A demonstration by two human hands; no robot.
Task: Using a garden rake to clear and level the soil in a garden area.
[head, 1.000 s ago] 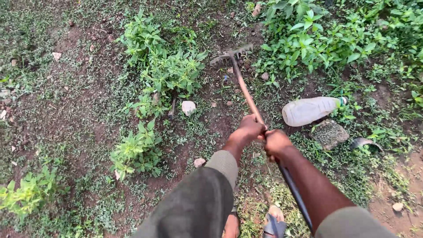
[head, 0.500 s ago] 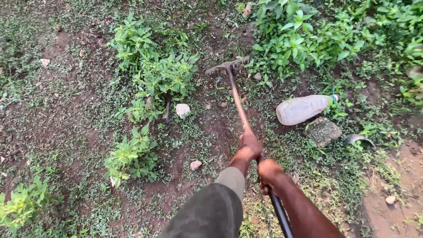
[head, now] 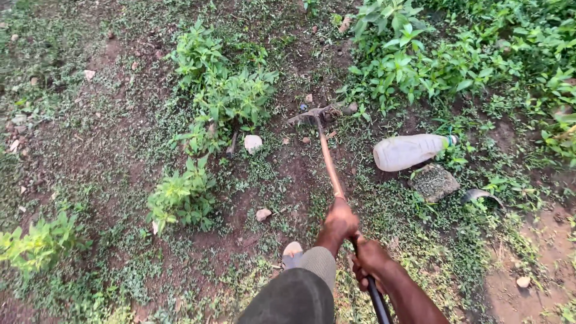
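Both hands grip a long garden rake. My left hand (head: 341, 220) is wrapped around the brown part of the handle (head: 329, 161), further up the shaft. Just behind it, my right hand (head: 370, 257) holds the dark lower part of the handle. The metal rake head (head: 317, 114) rests teeth-down on bare soil among low weeds, a little in front of a leafy green plant clump (head: 228, 96). My left sleeve is grey-green. A toe of my footwear (head: 292, 254) shows beside my left arm.
A pale plastic bottle (head: 410, 151) lies on its side right of the handle, with a rough stone (head: 434, 182) and a curved dark shard (head: 478, 195) beside it. Small pale stones (head: 252, 143) dot the soil. Taller green plants (head: 420, 54) fill the upper right.
The rake head has been drawn back toward me across the soil. Both hands have pulled closer to my body and lower in view.
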